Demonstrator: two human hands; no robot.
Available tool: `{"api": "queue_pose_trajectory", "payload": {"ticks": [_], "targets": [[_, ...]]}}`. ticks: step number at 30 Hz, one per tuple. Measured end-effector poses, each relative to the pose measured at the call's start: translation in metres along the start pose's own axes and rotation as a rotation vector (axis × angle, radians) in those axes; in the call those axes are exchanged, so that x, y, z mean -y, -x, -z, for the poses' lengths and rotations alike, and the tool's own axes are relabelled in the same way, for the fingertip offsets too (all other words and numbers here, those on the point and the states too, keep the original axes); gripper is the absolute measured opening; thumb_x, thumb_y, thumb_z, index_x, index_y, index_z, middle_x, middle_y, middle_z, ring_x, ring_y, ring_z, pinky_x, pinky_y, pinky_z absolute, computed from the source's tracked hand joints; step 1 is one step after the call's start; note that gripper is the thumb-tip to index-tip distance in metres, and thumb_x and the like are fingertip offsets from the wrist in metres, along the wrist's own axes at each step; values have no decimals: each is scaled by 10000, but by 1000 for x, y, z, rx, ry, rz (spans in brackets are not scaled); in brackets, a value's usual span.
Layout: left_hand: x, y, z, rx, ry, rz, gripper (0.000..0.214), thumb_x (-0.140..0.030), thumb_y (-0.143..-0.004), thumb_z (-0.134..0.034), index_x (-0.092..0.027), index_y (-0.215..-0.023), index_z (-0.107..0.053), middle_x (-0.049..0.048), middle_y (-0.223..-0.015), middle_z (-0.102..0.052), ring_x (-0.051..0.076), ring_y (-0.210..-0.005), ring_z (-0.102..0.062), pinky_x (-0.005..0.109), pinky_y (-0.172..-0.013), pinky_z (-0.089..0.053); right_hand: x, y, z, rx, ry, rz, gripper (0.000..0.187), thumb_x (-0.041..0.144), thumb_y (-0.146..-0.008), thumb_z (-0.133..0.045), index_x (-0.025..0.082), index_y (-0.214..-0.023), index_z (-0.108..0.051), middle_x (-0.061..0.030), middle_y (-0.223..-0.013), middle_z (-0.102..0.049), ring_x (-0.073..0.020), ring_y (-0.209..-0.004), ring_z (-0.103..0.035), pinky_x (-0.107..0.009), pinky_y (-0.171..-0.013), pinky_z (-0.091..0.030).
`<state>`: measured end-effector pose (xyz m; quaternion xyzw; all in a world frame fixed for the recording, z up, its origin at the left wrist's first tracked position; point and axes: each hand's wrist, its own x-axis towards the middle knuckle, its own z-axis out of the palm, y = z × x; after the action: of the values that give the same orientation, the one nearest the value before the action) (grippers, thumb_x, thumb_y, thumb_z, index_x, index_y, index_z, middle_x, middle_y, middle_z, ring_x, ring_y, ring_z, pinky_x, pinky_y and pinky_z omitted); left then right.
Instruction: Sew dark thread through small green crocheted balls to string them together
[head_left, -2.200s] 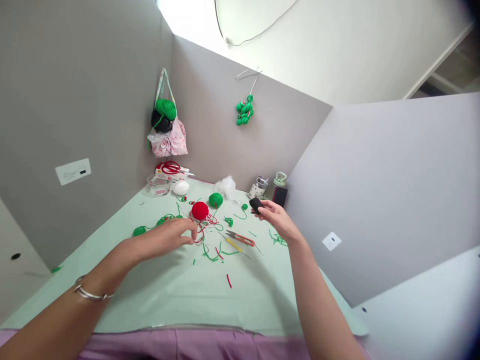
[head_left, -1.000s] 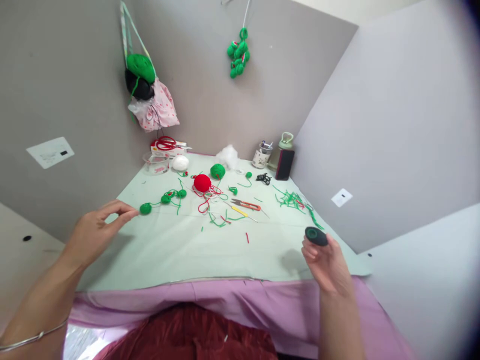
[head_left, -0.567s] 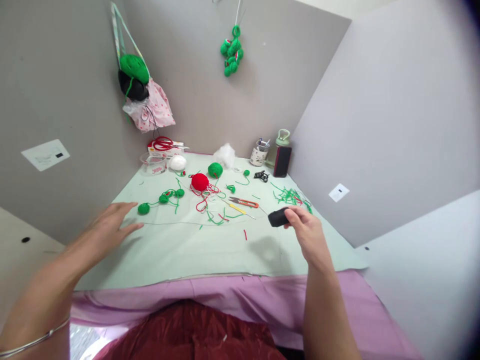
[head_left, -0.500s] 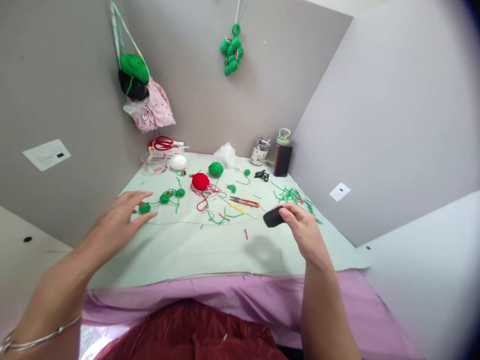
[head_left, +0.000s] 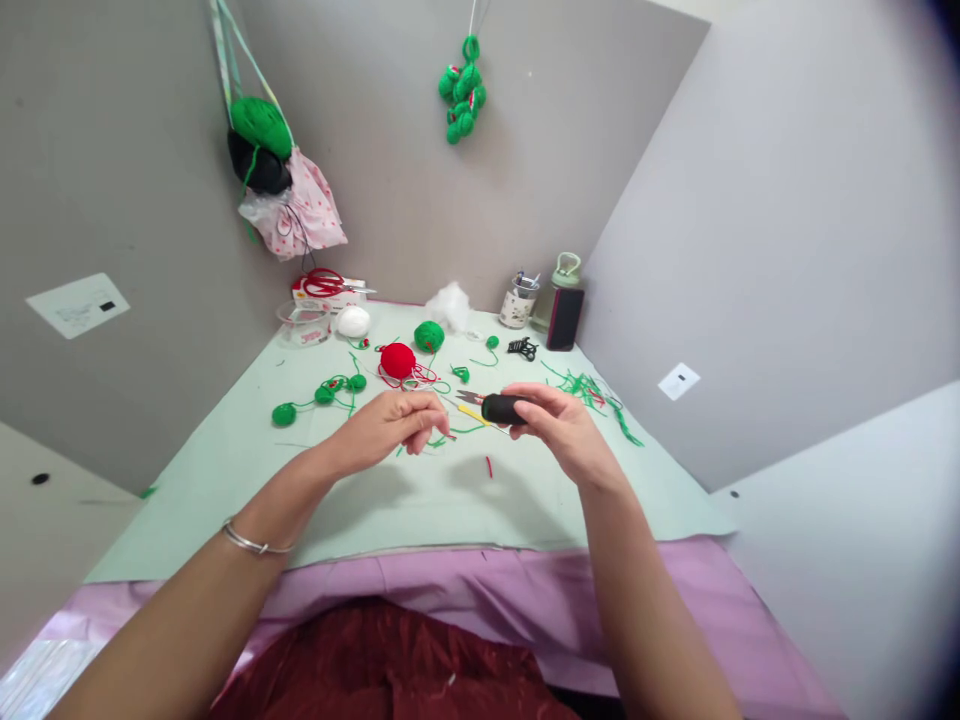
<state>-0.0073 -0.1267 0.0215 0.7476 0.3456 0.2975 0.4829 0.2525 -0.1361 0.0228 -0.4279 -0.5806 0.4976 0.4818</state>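
Observation:
My right hand (head_left: 559, 428) is closed around a small black oval object (head_left: 500, 408), held above the pale green mat (head_left: 360, 505). My left hand (head_left: 390, 428) hovers a short way left of it, fingers curled and pinched together; what they hold, if anything, is too small to see. Just behind the hands lie a red-handled thread snipper (head_left: 471, 399), a yellow-handled hook (head_left: 474, 413) and loose green and red yarn ends. A red yarn ball (head_left: 397, 360) and a green yarn ball (head_left: 429, 336) sit further back.
A string of small green crochet pieces (head_left: 319, 394) lies at left. At the back stand a clear tub (head_left: 303, 323), a white ball (head_left: 352, 321), white stuffing (head_left: 448, 303), a cup (head_left: 517, 302), a bottle (head_left: 559, 290) and a black clip (head_left: 523, 348). Grey partition walls enclose the desk; green trimmings (head_left: 592, 390) lie at right.
My right hand carried the black object from the right edge toward the centre. My left hand swung in from the far left, its fingers curling together beside it.

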Motion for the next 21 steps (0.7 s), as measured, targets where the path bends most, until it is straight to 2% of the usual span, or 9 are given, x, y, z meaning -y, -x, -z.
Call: {"api": "queue_pose_trajectory", "payload": {"ticks": [4,6,9,11,14,16,18,19,21], "targets": [[0,9,0,26,-95,9,349,-464,-973,-491,-188,-863,-675,-33,-577,-528,121,-595,-468,240,-606,-388,-12,-7,6,-75,-266,-78,387,437,-763,-798,223,-1063,-680,-77,-1083,-735,-207,-873,-709,-299,-697,-562],[3,11,-5,51,-118,13,351,-465,-974,-490,-189,-867,-680,-36,-576,-524,120,-593,-456,237,-611,-391,-17,-9,5,-88,-345,-130,366,461,-798,-758,229,-1064,-662,-83,-1059,-737,-184,-805,-690,-268,-613,-537],[8,14,-7,50,-112,20,378,-488,-988,-467,-193,-900,-685,-29,-592,-538,130,-617,-495,236,-630,-416,-22,-10,4,-62,-429,-203,333,522,-875,-650,226,-1028,-658,-80,-963,-726,-145,-667,-596,-226,-462,-423],[11,17,-4,106,-103,32,415,-503,-1009,-411,-197,-990,-690,3,-724,-639,140,-659,-558,247,-660,-455,-25,-9,3,-28,-472,-217,368,555,-904,-601,222,-1047,-667,-67,-901,-697,-134,-641,-540,-217,-436,-370],[13,19,4,127,-254,46,398,-507,-991,-463,-245,-1221,-655,72,-1187,-694,195,-917,-665,314,-843,-504,-28,-8,0,-4,-454,-227,435,596,-892,-603,212,-1080,-681,-48,-811,-645,-132,-625,-487,-223,-444,-343],[12,17,7,-37,-442,4,322,-466,-941,-579,-257,-1160,-690,79,-1308,-658,261,-1136,-626,399,-1011,-449,-27,-9,-4,0,-412,-239,481,630,-870,-609,197,-1063,-686,-40,-758,-623,-132,-602,-459,-233,-443,-316],[8,13,6,-270,-556,-99,190,-398,-915,-631,-234,-926,-725,73,-1256,-685,293,-1242,-560,462,-1105,-370,-25,-9,-10,8,-377,-236,517,654,-854,-611,182,-1048,-690,-33,-719,-614,-128,-586,-448,-238,-447,-292],[4,11,4,-370,-561,-161,186,-368,-918,-631,-225,-829,-710,69,-1219,-698,291,-1257,-544,476,-1126,-348,-24,-9,-14,15,-356,-229,522,657,-850,-613,176,-1040,-693,-32,-707,-614,-127,-584,-450,-240,-454,-286],[-2,7,-2,-502,-498,-260,170,-331,-919,-637,-228,-801,-703,60,-1180,-706,275,-1269,-531,473,-1140,-347,-21,-9,-22,40,-304,-210,522,659,-850,-611,172,-1014,-702,-32,-692,-614,-130,-591,-466,-246,-473,-285]]}}
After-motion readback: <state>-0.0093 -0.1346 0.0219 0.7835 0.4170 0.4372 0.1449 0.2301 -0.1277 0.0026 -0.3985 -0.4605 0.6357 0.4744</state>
